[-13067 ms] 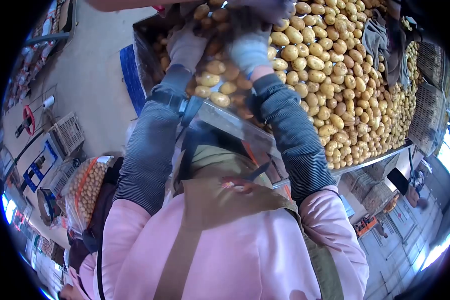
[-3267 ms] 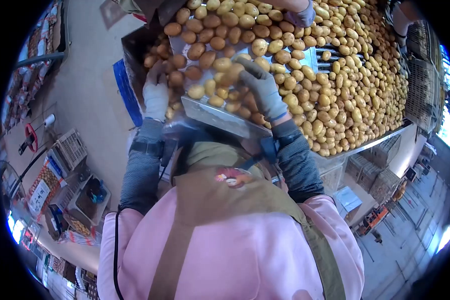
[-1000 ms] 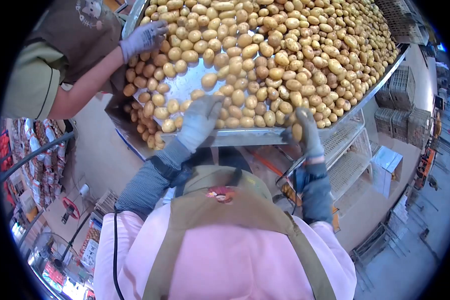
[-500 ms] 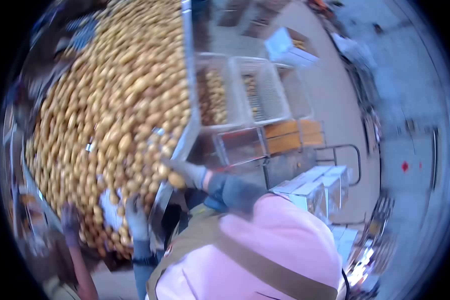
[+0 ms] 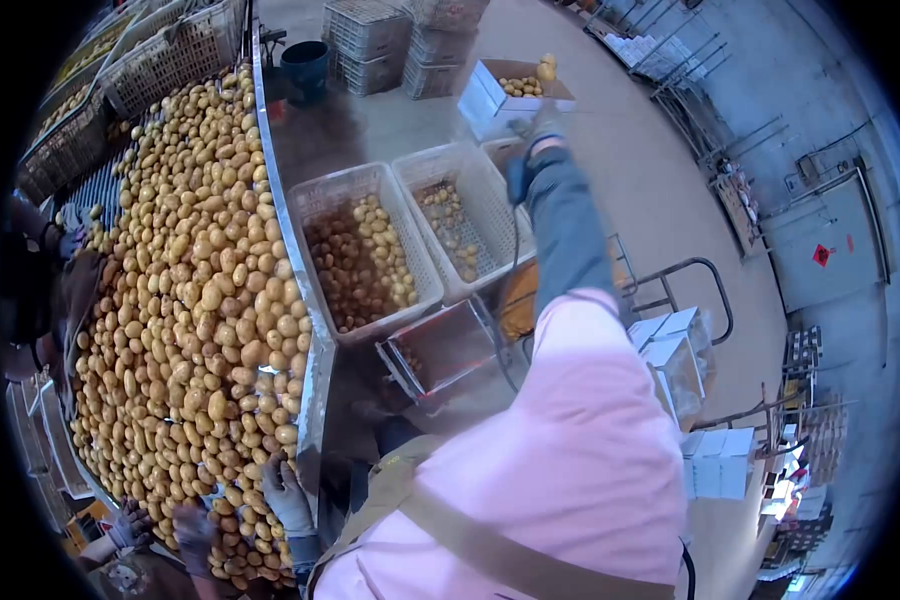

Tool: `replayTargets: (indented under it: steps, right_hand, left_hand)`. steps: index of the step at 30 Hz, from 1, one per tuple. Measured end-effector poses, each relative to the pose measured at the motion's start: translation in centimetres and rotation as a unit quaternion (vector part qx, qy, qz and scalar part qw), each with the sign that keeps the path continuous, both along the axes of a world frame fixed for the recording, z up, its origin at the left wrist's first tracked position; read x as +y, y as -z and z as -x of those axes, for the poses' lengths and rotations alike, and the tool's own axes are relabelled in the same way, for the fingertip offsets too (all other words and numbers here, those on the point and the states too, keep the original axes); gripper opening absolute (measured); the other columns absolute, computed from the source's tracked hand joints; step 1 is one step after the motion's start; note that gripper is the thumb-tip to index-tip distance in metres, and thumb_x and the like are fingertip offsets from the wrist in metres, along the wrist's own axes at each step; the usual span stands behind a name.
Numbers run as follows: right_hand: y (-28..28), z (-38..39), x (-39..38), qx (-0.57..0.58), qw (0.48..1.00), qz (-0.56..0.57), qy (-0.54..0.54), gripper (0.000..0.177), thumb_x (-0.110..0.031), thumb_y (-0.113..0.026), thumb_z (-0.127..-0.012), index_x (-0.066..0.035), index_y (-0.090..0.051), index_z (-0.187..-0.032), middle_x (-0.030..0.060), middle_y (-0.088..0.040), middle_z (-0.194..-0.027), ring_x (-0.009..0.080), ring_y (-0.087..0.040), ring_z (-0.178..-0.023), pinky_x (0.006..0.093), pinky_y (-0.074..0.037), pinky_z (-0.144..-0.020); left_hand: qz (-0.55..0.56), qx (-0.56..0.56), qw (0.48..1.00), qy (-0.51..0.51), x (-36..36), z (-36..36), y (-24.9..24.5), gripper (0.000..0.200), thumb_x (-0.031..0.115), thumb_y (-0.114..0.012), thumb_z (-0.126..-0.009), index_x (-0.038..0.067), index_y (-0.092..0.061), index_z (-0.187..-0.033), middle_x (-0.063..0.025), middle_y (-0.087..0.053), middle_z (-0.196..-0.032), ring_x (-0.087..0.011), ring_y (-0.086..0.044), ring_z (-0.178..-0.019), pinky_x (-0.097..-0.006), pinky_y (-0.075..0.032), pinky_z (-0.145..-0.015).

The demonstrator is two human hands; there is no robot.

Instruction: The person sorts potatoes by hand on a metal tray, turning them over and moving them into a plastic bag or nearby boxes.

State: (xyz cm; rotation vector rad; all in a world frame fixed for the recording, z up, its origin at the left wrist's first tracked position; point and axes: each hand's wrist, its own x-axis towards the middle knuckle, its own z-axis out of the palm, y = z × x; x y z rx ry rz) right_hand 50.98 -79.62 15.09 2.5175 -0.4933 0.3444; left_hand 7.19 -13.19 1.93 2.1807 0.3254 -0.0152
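My right hand, in a grey glove, reaches far out at the end of a straight arm, fingers apart and slightly blurred. Beyond its fingertips, one or two potatoes show in the air at the far corner of a white carton with potatoes inside. Close to the metal edge of the sorting table, my gloved left hand rests on the heaped potatoes, fingers stretched forward and nothing gripped.
Two white plastic crates with potatoes stand beside the table. Stacked crates and a blue bucket are farther back. A co-worker's gloved hands work at the lower left. White boxes and a cart handle stand to the right.
My right hand has swung from the table edge out toward the white carton. The potato it held has left it. My left hand stays by the table edge; the view has shifted.
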Motion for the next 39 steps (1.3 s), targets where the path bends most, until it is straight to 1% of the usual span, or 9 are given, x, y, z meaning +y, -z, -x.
replayTargets:
  steps: [2, 4, 7, 9, 14, 18, 27, 30, 39]
  right_hand:
    - [1.2, 2.0, 7.5, 0.071, 0.993, 0.056, -0.076, 0.023, -0.028, -0.054, -0.098, -0.01, -0.067, -0.101, 0.0089, -0.068, -0.1, 0.0237, -0.063, -0.097, 0.0382, -0.053, -0.076]
    - [6.3, 5.6, 16.6, 0.02, 0.906, -0.403, -0.129, 0.021, -0.023, -0.055, -0.099, -0.008, -0.068, -0.106, 0.0084, -0.069, -0.099, 0.0202, -0.064, -0.092, 0.035, -0.053, -0.073]
    - [12.1, 14.6, 30.2, -0.085, 0.421, -0.903, -0.017, 0.022, -0.016, -0.055, -0.1, -0.006, -0.068, -0.115, 0.0077, -0.07, -0.099, 0.0149, -0.065, -0.084, 0.0302, -0.053, -0.069]
    - [13.4, 19.7, 36.9, 0.008, 0.462, -0.878, -0.128, 0.024, -0.013, -0.055, -0.102, -0.006, -0.067, -0.121, 0.0058, -0.07, -0.097, 0.0128, -0.065, -0.082, 0.0272, -0.052, -0.067]
    - [16.3, 32.7, 50.0, 0.346, 0.396, -0.808, -0.267, 0.029, -0.015, -0.058, -0.103, -0.004, -0.06, -0.13, 0.011, -0.07, -0.11, 0.0185, -0.067, -0.09, 0.0311, -0.057, -0.078]
    - [17.9, 39.7, 57.3, 0.4, 0.4, -0.354, -0.744, 0.053, -0.017, -0.069, -0.09, -0.005, -0.053, -0.14, 0.0207, -0.058, -0.136, 0.0403, -0.054, -0.129, 0.0494, -0.04, -0.111]
    - [22.7, 36.6, 75.5, 0.197, 0.556, -0.186, -0.786, 0.061, -0.041, -0.059, -0.094, -0.014, -0.048, -0.148, 0.0118, -0.043, -0.156, 0.0364, -0.036, -0.145, 0.0623, -0.02, -0.116]
    - [21.3, 39.1, 82.2, 0.264, 0.534, -0.263, -0.759, 0.066, -0.049, -0.058, -0.093, -0.014, -0.048, -0.148, 0.0123, -0.043, -0.157, 0.0357, -0.036, -0.146, 0.0612, -0.01, -0.121]
    - [20.9, 44.9, 71.8, 0.406, 0.377, -0.192, -0.81, 0.056, -0.042, -0.061, -0.093, -0.02, -0.054, -0.144, 0.0094, -0.044, -0.155, 0.0414, -0.032, -0.146, 0.0604, -0.015, -0.121]
  left_hand:
    - [0.021, -0.02, 0.999, -0.023, -0.3, 0.8, 1.1, 0.023, 0.011, -0.056, -0.101, -0.003, -0.065, -0.117, -0.0136, -0.069, -0.11, -0.0237, -0.064, -0.102, -0.0356, -0.051, -0.093]
    - [0.034, -0.023, 0.998, -0.045, 0.1, 1.9, 2.1, 0.024, 0.01, -0.056, -0.101, -0.004, -0.065, -0.117, -0.0132, -0.069, -0.11, -0.0233, -0.064, -0.102, -0.0352, -0.051, -0.093]
    - [0.041, 0.004, 0.995, -0.086, 1.1, 5.2, 1.5, 0.02, 0.008, -0.054, -0.1, -0.004, -0.065, -0.111, -0.015, -0.068, -0.107, -0.0253, -0.065, -0.1, -0.0366, -0.051, -0.091]
    - [0.265, 0.067, 0.936, -0.223, -0.4, 6.7, -2.1, 0.023, 0.014, -0.056, -0.1, -0.002, -0.065, -0.113, -0.0165, -0.067, -0.108, -0.0277, -0.064, -0.103, -0.0379, -0.05, -0.091]
    - [-0.149, -0.026, 0.952, -0.267, 2.0, 19.2, 6.6, 0.026, 0.007, -0.064, -0.09, 0.003, -0.063, -0.116, -0.0162, -0.063, -0.11, -0.0309, -0.06, -0.102, -0.0389, -0.049, -0.088]
    - [0.188, -0.086, 0.793, -0.574, 1.9, 24.8, 9.0, 0.023, 0.011, -0.058, -0.1, 0.003, -0.066, -0.12, -0.0063, -0.068, -0.109, -0.0135, -0.062, -0.093, -0.0266, -0.052, -0.085]
    - [0.18, -0.096, 0.712, -0.672, 8.3, 25.1, 13.0, 0.038, 0.012, -0.053, -0.102, -0.001, -0.052, -0.138, -0.0227, -0.056, -0.138, -0.0319, -0.054, -0.13, -0.0387, -0.044, -0.108]
    - [-0.266, 0.137, 0.837, -0.458, 10.0, 24.6, 12.9, 0.036, 0.017, -0.054, -0.104, -0.001, -0.056, -0.136, -0.0234, -0.048, -0.146, -0.0274, -0.05, -0.134, -0.0343, -0.043, -0.11]
    - [0.174, -0.196, 0.715, -0.648, 9.2, 21.8, 14.5, 0.059, 0.019, -0.045, -0.108, 0.002, -0.02, -0.158, -0.0205, -0.036, -0.156, -0.0297, -0.038, -0.144, -0.0387, -0.036, -0.116]
